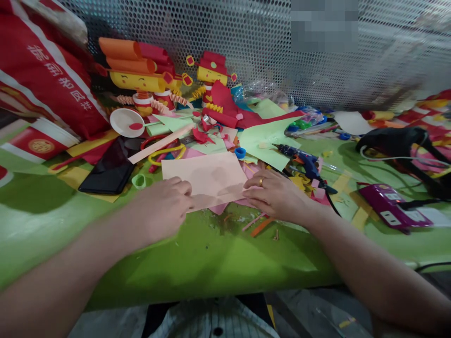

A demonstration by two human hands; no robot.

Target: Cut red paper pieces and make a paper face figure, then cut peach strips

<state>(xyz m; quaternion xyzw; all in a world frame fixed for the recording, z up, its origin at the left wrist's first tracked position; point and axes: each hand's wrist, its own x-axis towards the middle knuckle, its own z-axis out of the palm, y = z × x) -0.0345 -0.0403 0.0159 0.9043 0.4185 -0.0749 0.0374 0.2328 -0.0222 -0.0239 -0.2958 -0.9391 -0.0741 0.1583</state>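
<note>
A pale pink sheet of paper (207, 173) lies in front of me over scraps on the green table. Its lower left corner is pinched in my left hand (169, 202), fingers curled. My right hand (269, 190), with a ring on one finger, has its fingers closed at the sheet's right edge. The near edge of the sheet looks slightly raised between both hands. Just beyond it lie yellow-handled scissors (167, 152) and a blue ring-shaped piece (240, 152). A blue glue gun (306, 164) rests beyond my right hand.
Paper figures (137, 80) stand at the back by a perforated metal screen (246, 37). A black phone (107, 166), a paper cup (40, 141) and a red bag (52, 65) are on the left. A purple power strip (392, 206) sits at right.
</note>
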